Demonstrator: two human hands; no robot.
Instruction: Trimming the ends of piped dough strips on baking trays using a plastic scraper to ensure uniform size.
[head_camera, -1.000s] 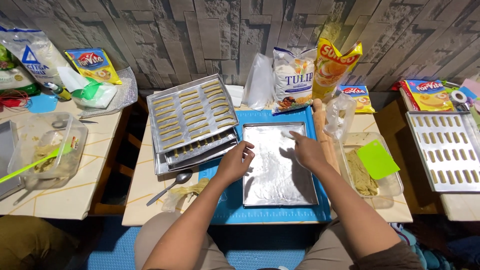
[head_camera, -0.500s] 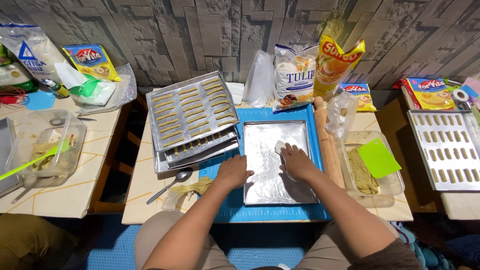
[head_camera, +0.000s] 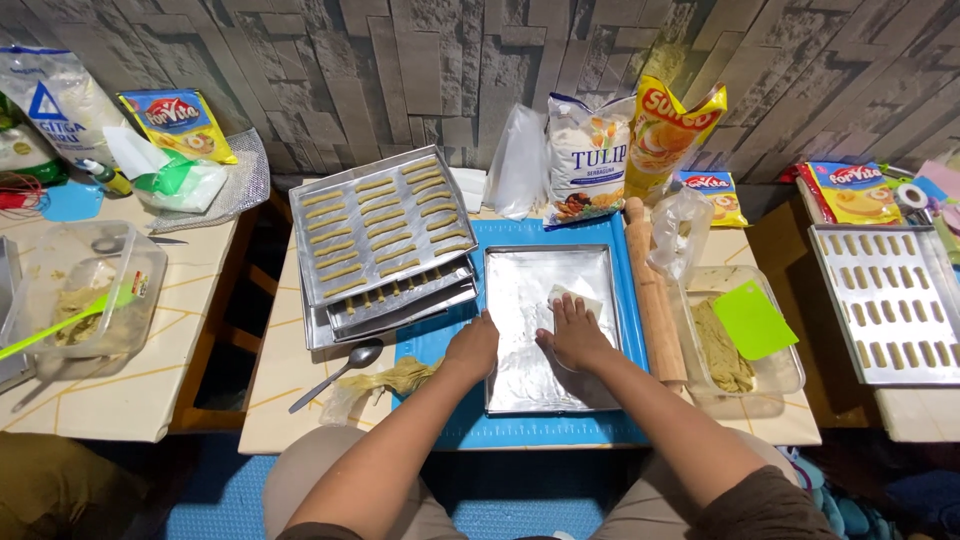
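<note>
An empty silver baking tray (head_camera: 600, 265) lies on a blue mat (head_camera: 440, 330) on the small table in front of me. My right hand (head_camera: 575, 335) presses flat on a pale piece of paper (head_camera: 570, 300) inside the tray, fingers spread over it. My left hand (head_camera: 472, 347) is curled at the tray's left rim, holding it steady. A wooden rolling pin (head_camera: 652, 295) lies along the tray's right side.
Stacked trays (head_camera: 380, 230) with rows of dough strips sit at the left, a spoon (head_camera: 340, 372) and a piping bag in front. Bags of flour and oil stand behind. A clear tub (head_camera: 790, 375) with dough and a green scraper (head_camera: 752, 320) sits right, another filled tray (head_camera: 890, 300) beyond.
My right hand has slid from the tray's upper right down to its middle with the paper under it. My left hand has moved down along the tray's left rim.
</note>
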